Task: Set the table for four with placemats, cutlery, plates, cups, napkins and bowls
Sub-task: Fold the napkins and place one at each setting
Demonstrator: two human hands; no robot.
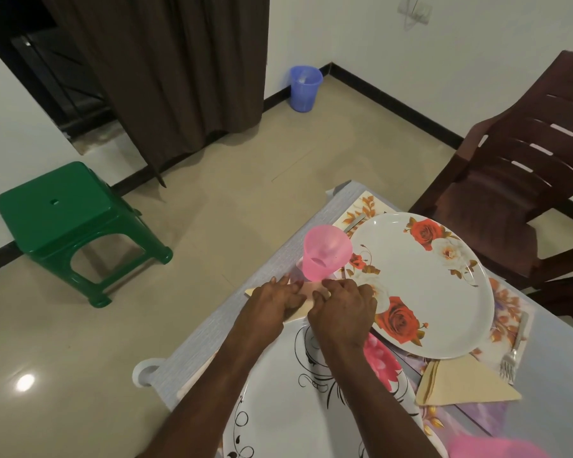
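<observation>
Step in hand: both hands work a folded beige napkin [303, 304] at the counter's [275, 269] left edge, probably folding or flattening it for this place setting.
Left hand [272, 304]: lies over the napkin's left part with fingers bent onto the paper; it seems to pin the napkin so it cannot slide, though whether it pinches an edge I cannot tell.
Right hand [343, 309]: rests on the napkin's right part, fingers curled down at its far edge, seemingly pressing a crease; a true pinch is not visible.
Pink cup [325, 252]: stands upright just beyond the fingertips, beside the rose plate [424, 285], likely placed at the setting's upper corner so the napkin goes in front of it.
Rose plate: sits on a floral placemat [361, 209], facing the brown chair [510, 180].
Fork [513, 352]: lies on the placemat at the plate's far side.
Second napkin [467, 381]: a finished triangle near the fork, showing the fold probably intended here.
Near plate [278, 408]: black scrollwork, under the forearms.
Risk: the cup is close to the knuckles and could tip.
</observation>
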